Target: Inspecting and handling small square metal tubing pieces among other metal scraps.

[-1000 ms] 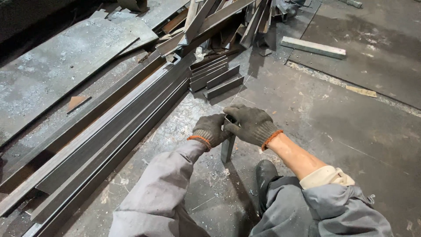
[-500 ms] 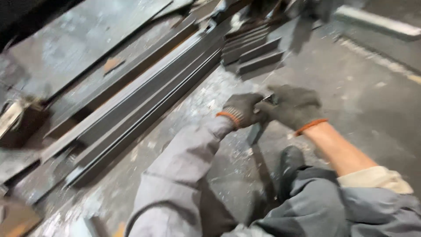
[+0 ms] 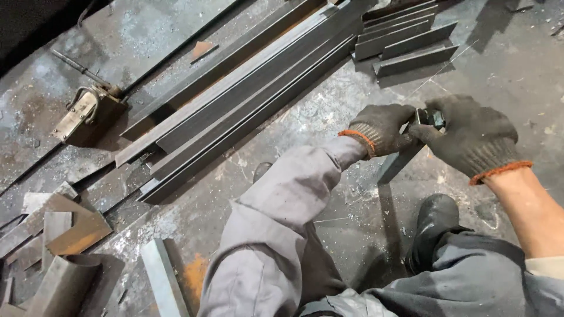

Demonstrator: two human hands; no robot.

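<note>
No packages, labels, signs or screens in view. Only bare metal and a stained floor, nothing printed or wrapped anywhere.

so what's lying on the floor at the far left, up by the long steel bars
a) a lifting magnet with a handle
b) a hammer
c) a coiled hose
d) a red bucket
a: a boxy lifting magnet with a loop handle sits on the floor, left of the long steel bars; no bucket, hose or hammer shows. Both gloved hands, left hand and right hand, are far from it, closed on a small dark object above a narrow steel strip.
</note>
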